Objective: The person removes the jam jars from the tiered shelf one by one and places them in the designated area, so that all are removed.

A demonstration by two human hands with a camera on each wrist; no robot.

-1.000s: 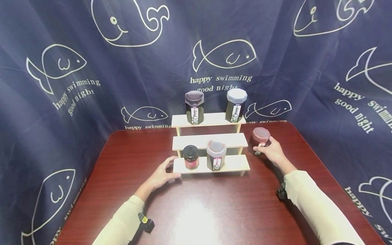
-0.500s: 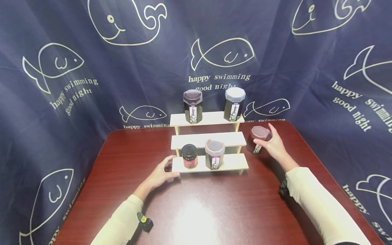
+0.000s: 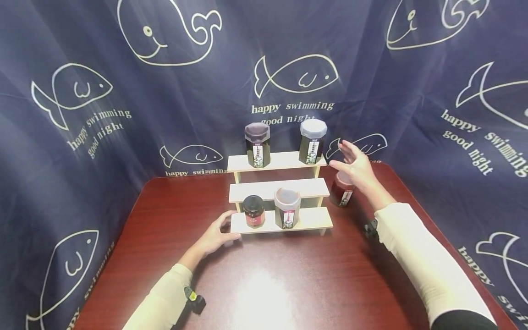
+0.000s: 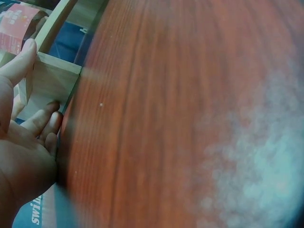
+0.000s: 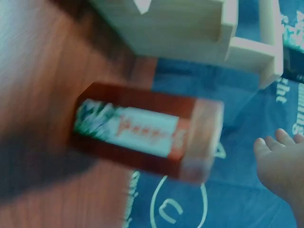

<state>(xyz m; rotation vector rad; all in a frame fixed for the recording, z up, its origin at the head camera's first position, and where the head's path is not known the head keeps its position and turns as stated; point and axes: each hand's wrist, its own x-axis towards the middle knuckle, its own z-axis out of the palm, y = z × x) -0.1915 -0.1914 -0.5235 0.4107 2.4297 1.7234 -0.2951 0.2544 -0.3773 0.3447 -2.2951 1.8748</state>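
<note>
My left hand grips the left end of the lowest tier of a three-step wooden display stand, thumb at the front, fingers behind. In the left wrist view, thumb and fingers lie around that tier's end. My right hand is raised with fingers spread, holding nothing, above a red-lidded jar standing on the table right of the stand. The right wrist view shows this jar apart from the hand. On the top tier, a white-lidded dark jar is left of the right hand's fingertips.
A purple-lidded jar stands at the top tier's left. On the bottom tier are a small black-lidded jar and a pale-lidded jar. The reddish wood table meets a blue fish-print curtain.
My right hand has let go of the red-lidded jar and risen up and left toward the top tier. The jar stays on the table. My left hand keeps its place on the stand.
</note>
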